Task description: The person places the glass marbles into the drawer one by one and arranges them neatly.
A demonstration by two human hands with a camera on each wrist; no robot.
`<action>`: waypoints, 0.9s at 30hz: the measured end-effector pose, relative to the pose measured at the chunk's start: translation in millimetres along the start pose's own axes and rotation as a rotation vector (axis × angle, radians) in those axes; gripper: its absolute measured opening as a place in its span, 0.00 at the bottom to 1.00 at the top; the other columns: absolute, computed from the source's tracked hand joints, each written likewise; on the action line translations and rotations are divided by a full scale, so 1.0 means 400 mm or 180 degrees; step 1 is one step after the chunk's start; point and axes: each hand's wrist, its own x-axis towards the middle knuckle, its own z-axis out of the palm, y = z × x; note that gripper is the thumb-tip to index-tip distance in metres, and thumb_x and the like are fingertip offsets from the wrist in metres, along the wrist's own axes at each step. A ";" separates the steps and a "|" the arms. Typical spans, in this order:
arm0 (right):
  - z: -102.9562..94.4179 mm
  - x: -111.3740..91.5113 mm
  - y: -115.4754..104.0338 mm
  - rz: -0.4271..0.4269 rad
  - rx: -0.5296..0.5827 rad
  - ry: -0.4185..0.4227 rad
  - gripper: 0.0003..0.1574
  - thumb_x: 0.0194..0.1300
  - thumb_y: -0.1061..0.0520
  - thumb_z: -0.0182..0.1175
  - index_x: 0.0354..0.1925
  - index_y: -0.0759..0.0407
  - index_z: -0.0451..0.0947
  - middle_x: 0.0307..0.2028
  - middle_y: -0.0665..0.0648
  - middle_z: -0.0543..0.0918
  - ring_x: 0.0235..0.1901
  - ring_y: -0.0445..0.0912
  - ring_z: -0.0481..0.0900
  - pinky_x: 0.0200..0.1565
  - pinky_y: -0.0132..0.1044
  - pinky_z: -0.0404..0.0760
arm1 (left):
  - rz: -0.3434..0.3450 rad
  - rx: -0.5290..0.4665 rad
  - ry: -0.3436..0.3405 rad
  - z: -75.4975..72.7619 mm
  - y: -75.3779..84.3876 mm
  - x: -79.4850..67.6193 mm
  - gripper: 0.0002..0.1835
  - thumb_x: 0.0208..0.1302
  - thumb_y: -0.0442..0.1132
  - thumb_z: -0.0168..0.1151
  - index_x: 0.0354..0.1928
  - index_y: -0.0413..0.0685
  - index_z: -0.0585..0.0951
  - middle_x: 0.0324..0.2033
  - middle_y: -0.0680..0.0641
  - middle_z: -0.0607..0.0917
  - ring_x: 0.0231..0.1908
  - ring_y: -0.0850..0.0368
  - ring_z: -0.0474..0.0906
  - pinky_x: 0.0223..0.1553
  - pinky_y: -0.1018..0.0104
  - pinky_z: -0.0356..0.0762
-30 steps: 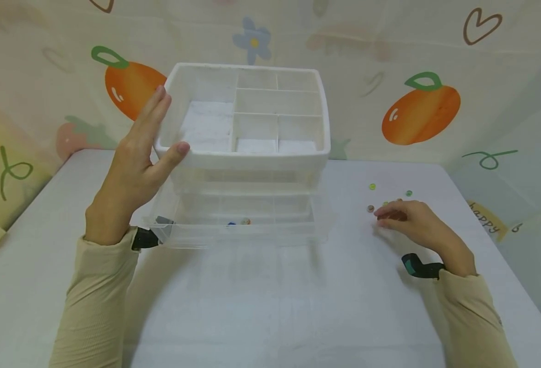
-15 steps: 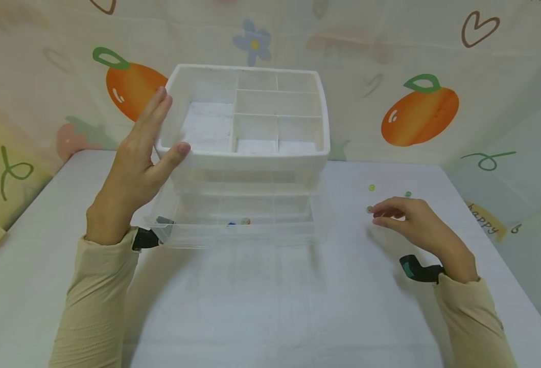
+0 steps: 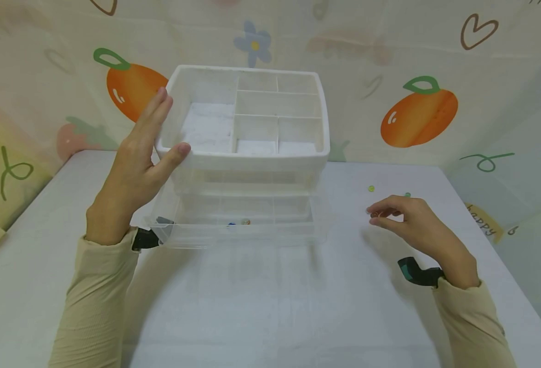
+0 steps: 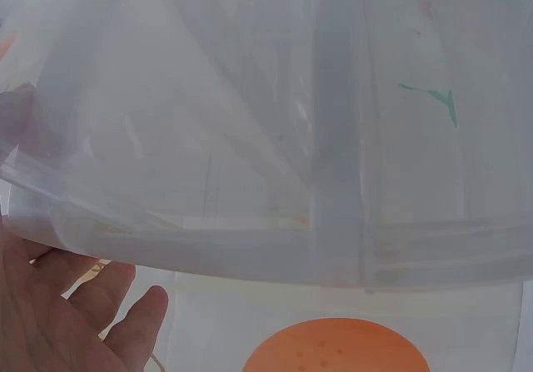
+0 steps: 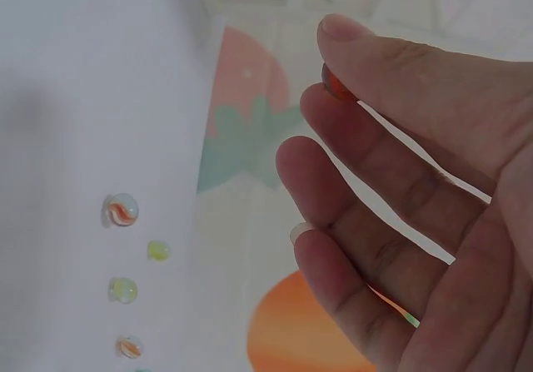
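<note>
A white plastic organizer box (image 3: 242, 161) with a divided top tray stands in the head view, its clear drawer (image 3: 298, 231) pulled out at the front. A blue marble (image 3: 231, 224) and an orange-and-white marble (image 3: 245, 222) lie in that drawer. My left hand (image 3: 134, 166) rests on the box's left side, fingers straight along it and thumb over the front rim. To the right, my right hand (image 3: 408, 221) is above the table, pinching a red marble (image 5: 337, 82) between thumb and index finger; the other fingers are loosely bent.
Several marbles lie on the white table beyond the right hand, including a yellow one (image 3: 371, 188), a green one (image 3: 407, 194) and an orange-swirled one (image 5: 123, 210). The hand partly hides this group in the head view. Behind the table hangs a fruit-printed cloth (image 3: 353, 56).
My right hand has shifted slightly left and covers marbles that showed near its fingertips before. The left hand, box and drawer have stayed in place.
</note>
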 end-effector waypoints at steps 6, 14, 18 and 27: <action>-0.002 -0.006 -0.016 -0.0002 -0.0095 0.0046 0.11 0.64 0.56 0.68 0.46 0.54 0.85 0.40 0.47 0.88 0.40 0.43 0.82 0.48 0.38 0.79 | 0.0006 0.0011 -0.0004 0.001 -0.002 0.000 0.39 0.71 0.55 0.57 0.77 0.51 0.57 0.78 0.54 0.54 0.78 0.57 0.50 0.77 0.52 0.50; -0.006 -0.012 -0.040 -0.0033 -0.0062 0.0062 0.11 0.64 0.56 0.68 0.45 0.53 0.85 0.40 0.47 0.88 0.40 0.43 0.82 0.48 0.42 0.76 | -0.0024 0.0029 -0.0034 -0.001 -0.003 0.001 0.38 0.72 0.54 0.57 0.78 0.52 0.56 0.78 0.55 0.54 0.78 0.57 0.49 0.78 0.54 0.48; -0.010 -0.014 -0.051 -0.0057 -0.0052 0.0064 0.11 0.64 0.56 0.68 0.46 0.53 0.84 0.40 0.47 0.88 0.40 0.44 0.82 0.48 0.46 0.75 | -0.0030 0.0038 -0.0043 0.000 -0.002 0.000 0.39 0.72 0.55 0.56 0.78 0.52 0.56 0.78 0.55 0.53 0.78 0.57 0.49 0.77 0.53 0.49; -0.013 -0.019 -0.069 -0.0211 -0.0113 0.0210 0.11 0.62 0.56 0.70 0.45 0.49 0.84 0.38 0.43 0.88 0.39 0.36 0.80 0.42 0.41 0.73 | 0.0008 0.0018 -0.0018 -0.001 -0.005 0.000 0.39 0.71 0.56 0.56 0.78 0.50 0.56 0.78 0.54 0.54 0.78 0.57 0.49 0.77 0.53 0.49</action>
